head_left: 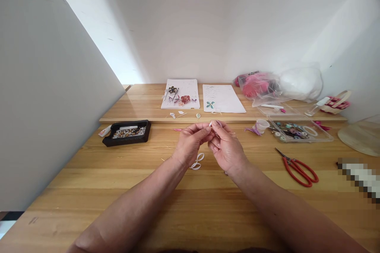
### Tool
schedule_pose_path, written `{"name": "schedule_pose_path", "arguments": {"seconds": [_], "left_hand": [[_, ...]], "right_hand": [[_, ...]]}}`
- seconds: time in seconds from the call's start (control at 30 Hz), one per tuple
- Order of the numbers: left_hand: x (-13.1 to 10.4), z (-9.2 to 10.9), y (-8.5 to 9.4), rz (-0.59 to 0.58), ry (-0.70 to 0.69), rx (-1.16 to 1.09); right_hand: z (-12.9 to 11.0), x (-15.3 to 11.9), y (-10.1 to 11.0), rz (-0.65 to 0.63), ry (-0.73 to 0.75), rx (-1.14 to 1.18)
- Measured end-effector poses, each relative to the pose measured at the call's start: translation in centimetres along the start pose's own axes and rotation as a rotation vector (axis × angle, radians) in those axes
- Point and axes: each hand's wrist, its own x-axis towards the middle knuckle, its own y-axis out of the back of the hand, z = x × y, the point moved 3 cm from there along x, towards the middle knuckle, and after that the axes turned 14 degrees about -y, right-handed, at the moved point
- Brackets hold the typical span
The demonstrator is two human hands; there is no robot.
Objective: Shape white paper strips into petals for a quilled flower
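I see the small white piece [210,124] at the fingertips, where left grip [189,141] meets right grip [228,146]; both pinch it, thumbs pressed in. White loops [200,157] lie just nearer on the tabletop [166,209], a red-handled tool [299,170] well rightward.

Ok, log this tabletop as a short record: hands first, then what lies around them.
Left hand: left hand pinching a small white piece, mostly hidden
Right hand: right hand meeting the left at the same piece
Near the wrists: white loops on the wood
Left side: black tray holding beads
Right side: red-handled scissors, lying nearer than a clear box
Back: two white sheets, the right one bearing a turquoise flower shape
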Motion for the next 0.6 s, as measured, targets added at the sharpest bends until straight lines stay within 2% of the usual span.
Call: {"name": "schedule_pose_path", "arguments": {"seconds": [0.6], "left_hand": [[0.3,-0.33,0.26,0.051,0.038,-0.04]], "right_hand": [[0.08,0.04,-0.04,-0.028,-0.015,-0.003]]}}
